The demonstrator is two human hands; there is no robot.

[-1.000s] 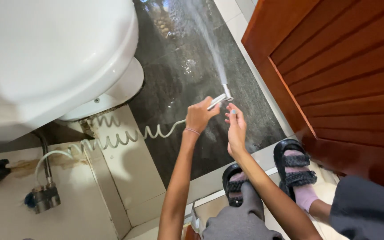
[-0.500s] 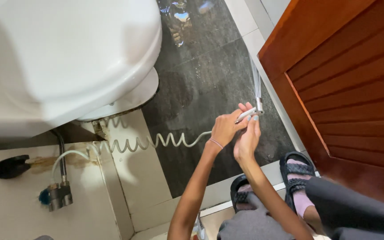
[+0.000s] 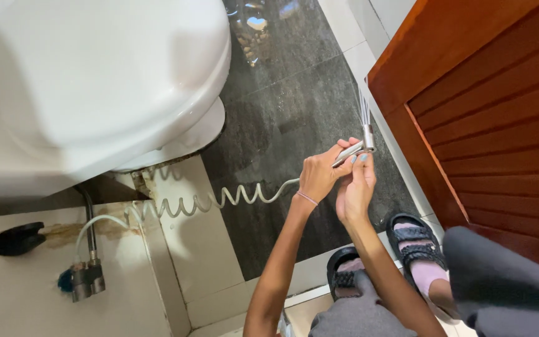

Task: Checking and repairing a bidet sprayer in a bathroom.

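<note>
Standing at the near edge, two feet in black sandals [image 3: 414, 244] are seen on the pale floor strip. Above them, the left hand [image 3: 318, 178] is closed around the handle of a metal spray nozzle [image 3: 355, 148], and the right hand [image 3: 355, 190] is curled beneath it, fingertips steadying the head. Thin water jets are directed up along the base of the wooden door [image 3: 494, 118]. A white coiled hose [image 3: 219, 198] is trailed leftward to a wall valve [image 3: 87, 278]. Beyond, wet dark floor tile [image 3: 282, 118] and a white toilet [image 3: 95, 81] are noted. A firm two-handed hold is judged advisable, with the jets kept low and off the wood.
</note>
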